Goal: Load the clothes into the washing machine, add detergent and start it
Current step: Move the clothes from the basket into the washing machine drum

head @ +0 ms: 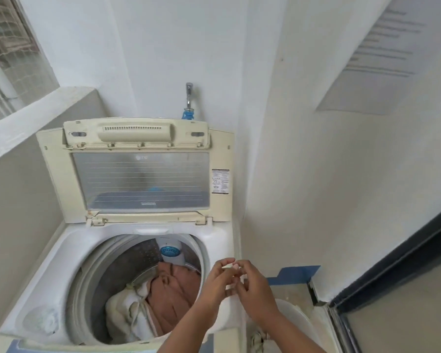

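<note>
I'm holding both hands, left point(215, 281) and right point(252, 289), together over the washer's point(61, 263) right rim, fingers curled, can't tell if they're pinching anything. Clothes point(163, 296) are sitting in the drum, lid point(140, 174) up. Detergent's probably next.

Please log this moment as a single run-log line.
lid: up | drum: holds clothes | left hand, right hand: together above rim | detergent: unseen
</note>
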Demonstrator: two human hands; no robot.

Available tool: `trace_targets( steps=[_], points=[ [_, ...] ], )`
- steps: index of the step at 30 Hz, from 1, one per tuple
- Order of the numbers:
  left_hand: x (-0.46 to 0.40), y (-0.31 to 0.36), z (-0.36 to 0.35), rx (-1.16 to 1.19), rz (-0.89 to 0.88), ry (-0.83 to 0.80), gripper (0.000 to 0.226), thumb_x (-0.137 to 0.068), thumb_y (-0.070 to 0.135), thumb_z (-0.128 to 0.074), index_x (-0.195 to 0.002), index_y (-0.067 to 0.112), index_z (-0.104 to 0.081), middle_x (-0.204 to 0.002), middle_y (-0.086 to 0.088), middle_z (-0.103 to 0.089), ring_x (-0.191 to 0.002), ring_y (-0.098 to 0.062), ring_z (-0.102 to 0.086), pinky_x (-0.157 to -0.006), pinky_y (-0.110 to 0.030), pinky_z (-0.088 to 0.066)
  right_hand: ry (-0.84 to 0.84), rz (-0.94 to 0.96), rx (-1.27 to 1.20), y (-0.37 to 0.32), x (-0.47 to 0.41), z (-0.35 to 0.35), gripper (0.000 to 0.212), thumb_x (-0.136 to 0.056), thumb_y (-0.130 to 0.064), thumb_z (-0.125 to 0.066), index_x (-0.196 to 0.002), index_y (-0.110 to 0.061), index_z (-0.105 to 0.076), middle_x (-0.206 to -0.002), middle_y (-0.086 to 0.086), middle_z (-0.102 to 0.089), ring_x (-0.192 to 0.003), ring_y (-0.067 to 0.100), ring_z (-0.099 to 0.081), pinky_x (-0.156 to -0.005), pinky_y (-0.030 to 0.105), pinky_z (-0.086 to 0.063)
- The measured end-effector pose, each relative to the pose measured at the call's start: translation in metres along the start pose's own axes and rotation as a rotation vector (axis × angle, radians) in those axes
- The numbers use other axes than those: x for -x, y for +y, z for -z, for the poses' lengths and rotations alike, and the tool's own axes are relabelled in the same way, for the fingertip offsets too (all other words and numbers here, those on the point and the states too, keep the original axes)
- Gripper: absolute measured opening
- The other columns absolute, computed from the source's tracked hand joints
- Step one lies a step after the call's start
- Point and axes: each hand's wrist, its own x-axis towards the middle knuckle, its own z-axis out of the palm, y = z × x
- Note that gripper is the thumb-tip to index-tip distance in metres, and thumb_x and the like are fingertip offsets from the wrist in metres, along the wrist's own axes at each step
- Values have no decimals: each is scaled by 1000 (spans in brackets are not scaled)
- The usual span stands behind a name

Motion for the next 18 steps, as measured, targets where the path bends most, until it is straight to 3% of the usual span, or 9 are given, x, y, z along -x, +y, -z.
trace_targets(
  steps=[4, 6, 9, 15, 18],
  points=[
    [-4, -15, -43, -111, -30, -29, 27, -93, 27, -62, -119, 18, -59, -113, -9, -69, -101, -17, -68, -82, -31, -57, -8, 8, -21, 31, 10, 33, 34, -94, -16, -55, -111, -44, -52, -108, -22, -62, -91, 1, -64, -78, 25, -58],
    [-6, -23, -65, -162, -17, -52, 26, -94, 26, -62, -118, 18, -59, -115, -5, -68, -105, -15, -67, -85, -31, -56, -5, -8, 0, 47, 18, 51, 35, -93, -14, -56, -112, -43, -51, -108, -21, -59, -78, -3, -60, -68, 16, -53],
    [-9, -40, -89, -270, 9, -59, 24, -93, 26, -63, -116, 20, -59, -115, -3, -67, -102, -10, -64, -77, -22, -51, -22, -43, 38, 77, 28, 76, 41, -89, -8, -54, -112, -41, -49, -107, -20, -55, -65, -5, -51, -59, 10, -42],
    [-21, -80, -118, -424, 127, -83, 25, -92, 33, -63, -116, 27, -58, -113, 1, -64, -102, -14, -62, -81, -26, -51, 18, -241, 85, 150, 56, 120, 40, -89, -11, -54, -120, -35, -50, -98, -14, -52, -64, 0, -50, -59, 15, -42],
    [-26, -90, -130, -478, 161, -129, 26, -93, 31, -63, -118, 24, -56, -112, 1, -63, -98, -10, -61, -71, -21, -47, 47, -320, 110, 181, 70, 135, 36, -88, -11, -56, -117, -32, -52, -96, -15, -52, -76, 3, -55, -67, 22, -48]
  ],
)
